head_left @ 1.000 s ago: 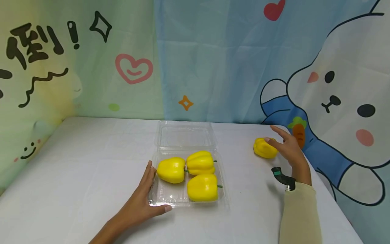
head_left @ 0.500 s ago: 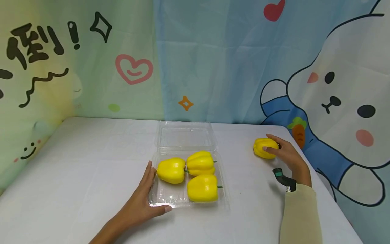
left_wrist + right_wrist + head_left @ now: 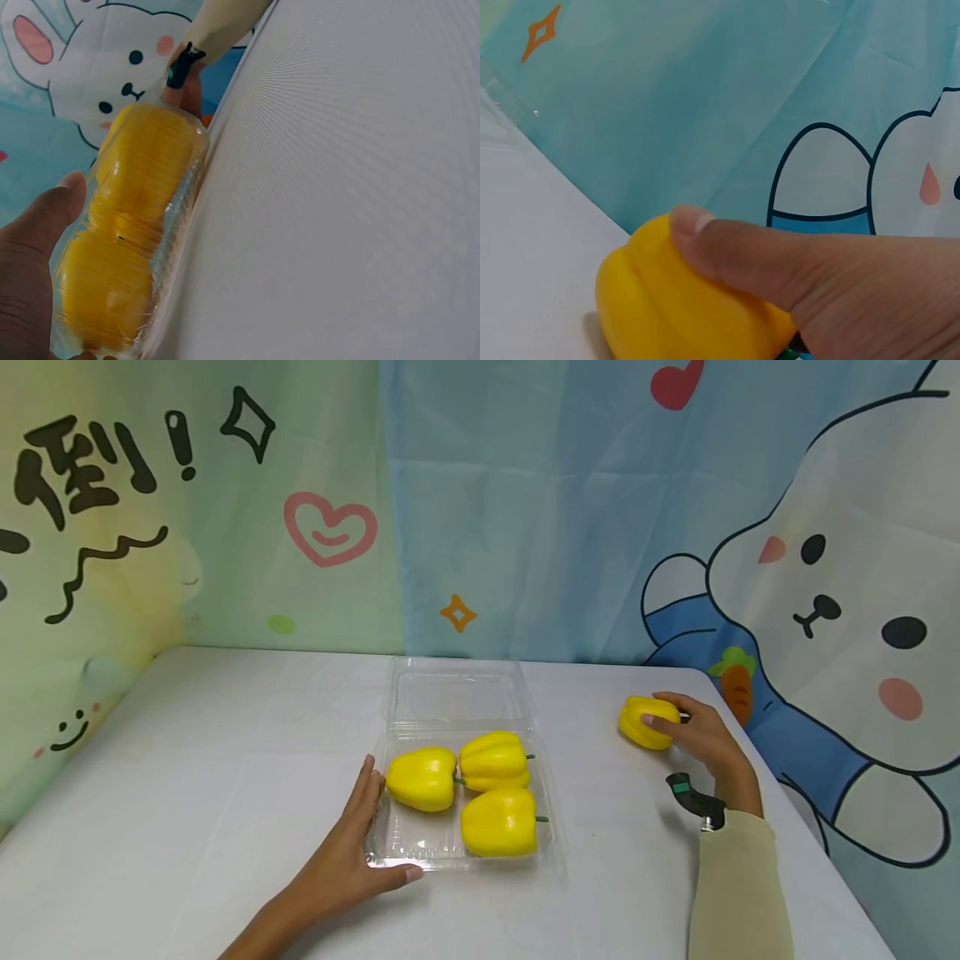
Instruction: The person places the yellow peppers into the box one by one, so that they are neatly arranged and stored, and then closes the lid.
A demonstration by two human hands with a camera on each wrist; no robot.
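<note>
On the right of the table, my right hand (image 3: 712, 743) grips a yellow bell pepper (image 3: 637, 723) by its stem end. The right wrist view shows the thumb (image 3: 727, 251) pressed along that bell pepper's side; the other fingers are mostly hidden there. My left hand (image 3: 345, 852) rests against the near left corner of a clear plastic box (image 3: 431, 843), fingers straight along its side and thumb at its front edge. Inside the box lie three more yellow bell peppers: one at left (image 3: 420, 779), one at back right (image 3: 491, 760) and one at front right (image 3: 497, 822).
The box's clear lid (image 3: 459, 693) is folded back toward the wall. A white cloth covers the table (image 3: 187, 793). Behind it hangs a printed backdrop (image 3: 525, 527), close to the table's back and right edges. A black strap (image 3: 697, 797) sits on the right wrist.
My right hand has come down onto the loose bell pepper and closed its fingers and thumb on it. The bell pepper has shifted slightly left. My left hand and the box stay put.
</note>
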